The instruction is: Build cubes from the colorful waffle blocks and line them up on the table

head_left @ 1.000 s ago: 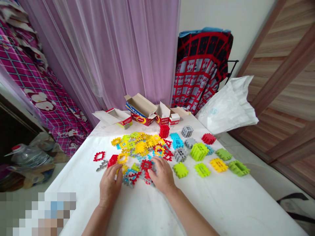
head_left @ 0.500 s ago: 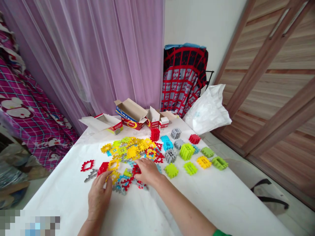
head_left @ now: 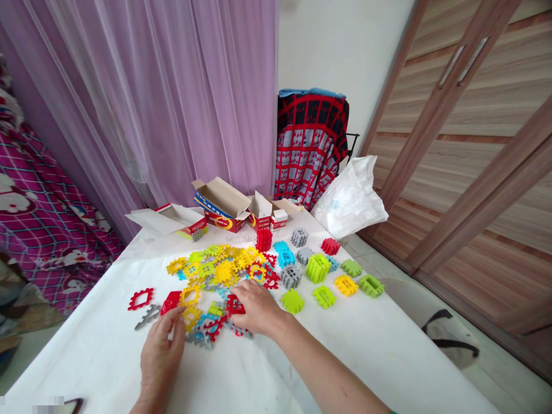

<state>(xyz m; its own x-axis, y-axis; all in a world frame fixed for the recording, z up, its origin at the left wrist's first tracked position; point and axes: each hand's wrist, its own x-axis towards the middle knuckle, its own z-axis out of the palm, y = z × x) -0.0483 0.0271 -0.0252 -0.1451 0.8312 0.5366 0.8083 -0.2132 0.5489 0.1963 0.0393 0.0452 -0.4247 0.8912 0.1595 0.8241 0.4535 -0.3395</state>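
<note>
Red window tile [head_left: 234, 305] lies on the near right part of the loose pile of toothed plastic tiles [head_left: 224, 270], right at the fingers of the right hand [head_left: 256, 309]. That hand is palm down, fingers half curled and thumb low; its own back blocks the view, so can't tell if it grips the tile or only touches it. Left hand [head_left: 163, 345] is at the pile's near left, thumb and forefinger slightly apart, fingertips by a solid red piece [head_left: 171, 302] and a yellow tile [head_left: 191, 316]; can't tell if it has hold of anything. Farther left on the white surface [head_left: 95, 351]: red frame [head_left: 133, 303], grey piece [head_left: 149, 317]. Right of the pile: red stack [head_left: 264, 240], blue stack [head_left: 284, 256], lime stack [head_left: 318, 268], yellow piece [head_left: 346, 285], plus more grey and lime ones. Behind: opened cartons [head_left: 224, 198], white bag [head_left: 351, 198] at the far right corner, purple curtain [head_left: 207, 103].
</note>
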